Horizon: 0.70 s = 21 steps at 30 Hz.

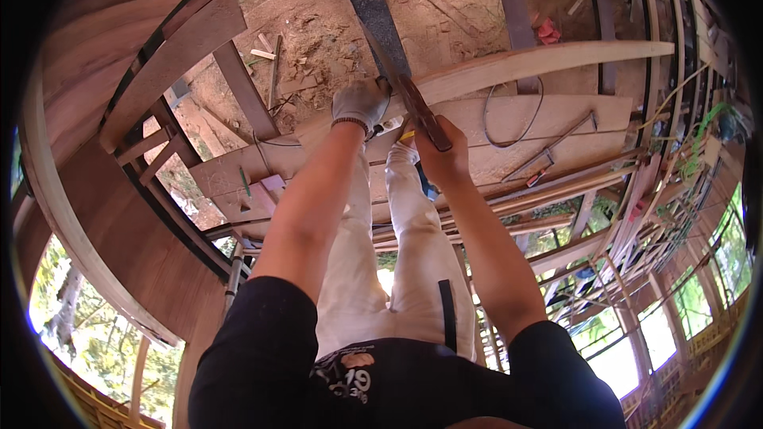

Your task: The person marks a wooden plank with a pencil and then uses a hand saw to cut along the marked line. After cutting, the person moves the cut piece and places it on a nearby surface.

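A long tool [415, 107] with a dark brown handle and a thin, slightly curved blade slants away from me across a pale curved timber [548, 63]. My bare right hand [445, 155] is wrapped round the near end of its handle. On my left hand [362, 103] is a grey glove. Its fingers are closed close beside the tool and the timber; what lies in them is hidden. A small yellow item [408, 135] shows between my hands, near my trouser leg.
Under the timber runs a wide plank [588, 115] bearing a thin cable loop [486, 123] and a metal-framed hacksaw [548, 157]. A dark beam [369, 8] crosses the far side, over dirt ground with wood scraps. Curved hull planking [135, 214] rises at left; stacked lumber lies at right.
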### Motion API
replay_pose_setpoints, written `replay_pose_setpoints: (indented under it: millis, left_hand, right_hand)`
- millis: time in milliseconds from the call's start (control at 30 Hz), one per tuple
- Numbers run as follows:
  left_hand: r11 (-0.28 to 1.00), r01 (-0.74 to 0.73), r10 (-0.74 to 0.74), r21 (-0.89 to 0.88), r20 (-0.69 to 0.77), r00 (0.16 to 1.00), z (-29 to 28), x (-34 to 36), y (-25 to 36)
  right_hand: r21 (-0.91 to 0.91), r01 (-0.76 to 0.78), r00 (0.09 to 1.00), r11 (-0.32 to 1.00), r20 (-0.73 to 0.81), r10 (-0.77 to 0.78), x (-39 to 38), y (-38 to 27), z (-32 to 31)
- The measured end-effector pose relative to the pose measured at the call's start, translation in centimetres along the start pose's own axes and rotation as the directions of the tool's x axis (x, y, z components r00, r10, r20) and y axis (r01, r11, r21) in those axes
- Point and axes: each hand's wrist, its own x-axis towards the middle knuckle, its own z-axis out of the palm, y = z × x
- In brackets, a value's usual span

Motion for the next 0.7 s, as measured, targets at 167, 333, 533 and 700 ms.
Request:
replay_pose_setpoints:
  millis: [167,333,533,700]
  left_hand:
    - [0.994,0.107,-0.107,0.003,0.003,0.994,-0.5,-0.2,-0.8]
    - [0.998,-0.035,0.036,0.047,-0.027,0.999,0.7,0.1,0.8]
    - [0.994,0.024,-0.023,0.108,-0.011,1.000,0.7,-0.1,-1.1]
    - [0.989,0.120,-0.116,0.090,-0.051,0.992,0.0,-0.6,1.2]
  right_hand:
    - [-0.595,0.063,0.989,0.801,0.142,0.028,-17.3,-1.9,-11.0]
    - [-0.123,-0.094,0.989,0.988,0.102,0.107,-11.5,2.2,-7.4]
    - [-0.064,-0.181,0.978,0.981,0.091,0.186,-6.3,0.2,-3.9]
    - [-0.113,0.074,0.995,0.991,0.076,-0.066,-18.9,-1.4,-13.1]
